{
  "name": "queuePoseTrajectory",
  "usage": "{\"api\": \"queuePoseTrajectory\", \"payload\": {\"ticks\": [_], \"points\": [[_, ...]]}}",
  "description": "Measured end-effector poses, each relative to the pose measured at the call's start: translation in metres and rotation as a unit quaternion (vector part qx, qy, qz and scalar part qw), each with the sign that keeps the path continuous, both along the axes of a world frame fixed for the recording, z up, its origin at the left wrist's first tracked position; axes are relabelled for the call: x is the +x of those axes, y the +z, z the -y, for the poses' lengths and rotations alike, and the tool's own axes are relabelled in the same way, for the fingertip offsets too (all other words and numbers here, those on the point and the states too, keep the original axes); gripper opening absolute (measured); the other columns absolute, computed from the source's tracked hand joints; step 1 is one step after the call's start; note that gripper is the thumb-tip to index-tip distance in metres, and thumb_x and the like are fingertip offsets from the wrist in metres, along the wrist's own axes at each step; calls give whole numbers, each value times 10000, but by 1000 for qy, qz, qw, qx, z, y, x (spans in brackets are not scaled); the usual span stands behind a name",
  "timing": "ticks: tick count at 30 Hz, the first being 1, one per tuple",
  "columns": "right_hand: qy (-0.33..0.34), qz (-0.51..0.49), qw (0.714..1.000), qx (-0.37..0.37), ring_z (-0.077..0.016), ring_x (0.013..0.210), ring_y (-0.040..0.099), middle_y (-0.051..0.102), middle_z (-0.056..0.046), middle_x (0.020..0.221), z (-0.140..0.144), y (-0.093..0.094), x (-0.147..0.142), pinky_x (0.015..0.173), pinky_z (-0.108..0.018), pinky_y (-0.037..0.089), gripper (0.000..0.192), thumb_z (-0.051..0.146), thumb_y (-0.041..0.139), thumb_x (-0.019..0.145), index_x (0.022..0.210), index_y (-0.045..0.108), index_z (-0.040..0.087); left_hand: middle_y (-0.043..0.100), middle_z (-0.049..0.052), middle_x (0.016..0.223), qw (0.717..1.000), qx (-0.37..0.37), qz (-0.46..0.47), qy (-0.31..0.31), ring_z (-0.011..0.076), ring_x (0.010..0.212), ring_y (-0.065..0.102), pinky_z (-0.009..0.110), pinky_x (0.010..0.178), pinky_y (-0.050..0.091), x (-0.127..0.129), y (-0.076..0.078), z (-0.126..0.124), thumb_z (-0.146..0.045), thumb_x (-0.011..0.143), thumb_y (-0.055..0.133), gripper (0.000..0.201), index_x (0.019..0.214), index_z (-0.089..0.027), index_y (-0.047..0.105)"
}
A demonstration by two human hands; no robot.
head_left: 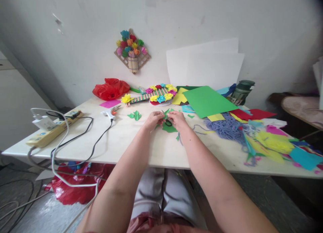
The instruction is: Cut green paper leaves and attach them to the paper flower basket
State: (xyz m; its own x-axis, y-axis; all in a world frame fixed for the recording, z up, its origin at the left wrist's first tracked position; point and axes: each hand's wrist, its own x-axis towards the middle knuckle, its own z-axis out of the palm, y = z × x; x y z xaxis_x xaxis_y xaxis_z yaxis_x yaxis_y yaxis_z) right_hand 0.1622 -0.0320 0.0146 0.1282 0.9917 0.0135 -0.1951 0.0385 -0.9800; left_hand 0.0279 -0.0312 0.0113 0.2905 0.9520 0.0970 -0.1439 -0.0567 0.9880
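Observation:
My left hand (153,120) and my right hand (177,120) meet over the middle of the white table (141,148). Both pinch a small piece of green paper (166,113) between their fingertips. Under the right hand lies a larger green paper scrap (168,128) with what looks like dark scissor handles on it. A cut green leaf shape (135,115) lies just left of the left hand. Behind the hands sits a paper-flower craft on a striped woven base (153,93).
A white glue gun (110,113) with a black cord lies at the left, beside a power strip (51,132). A green paper sheet (208,101), purple yarn (225,126) and coloured scraps fill the right. A red bag (110,89) sits at the back.

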Motion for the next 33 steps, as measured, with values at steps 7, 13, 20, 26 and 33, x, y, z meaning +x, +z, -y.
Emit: {"api": "queuePoseTrajectory", "payload": {"ticks": [7,13,20,26,33], "points": [[67,-70,995,-18,-38,389,390,483,50,458,3,3,3,312,-141,162,113,128,662,589,622,553,134,538,-9,498,998,58,-29,-14,60,385,438,204,401,327,1,0,1,-409,678,714,351,601,-149,491],[60,-75,995,-15,-50,393,440,522,38,504,5,4,2,300,-147,152,146,188,664,619,631,524,148,492,-27,469,995,86,-48,-10,50,390,393,205,405,277,0,0,1,-417,691,703,367,580,-157,469],[-17,-45,999,-11,-62,343,357,423,52,379,4,3,-2,320,-184,181,222,231,625,642,513,451,181,494,-26,475,992,100,-72,-29,51,402,396,205,423,287,3,1,5,-418,685,704,358,583,-151,488],[-57,-57,997,8,-75,346,369,408,61,383,3,4,-1,322,-200,233,207,244,609,627,523,437,198,521,-15,490,990,106,-80,-54,51,413,425,201,437,310,5,4,8,-412,671,718,350,589,-136,520],[-56,-98,993,32,-51,327,353,414,67,368,2,4,2,309,-182,219,263,205,659,595,486,420,188,542,-2,510,988,105,-91,-65,59,422,444,209,449,330,3,6,9,-414,658,726,340,602,-122,559]]}}
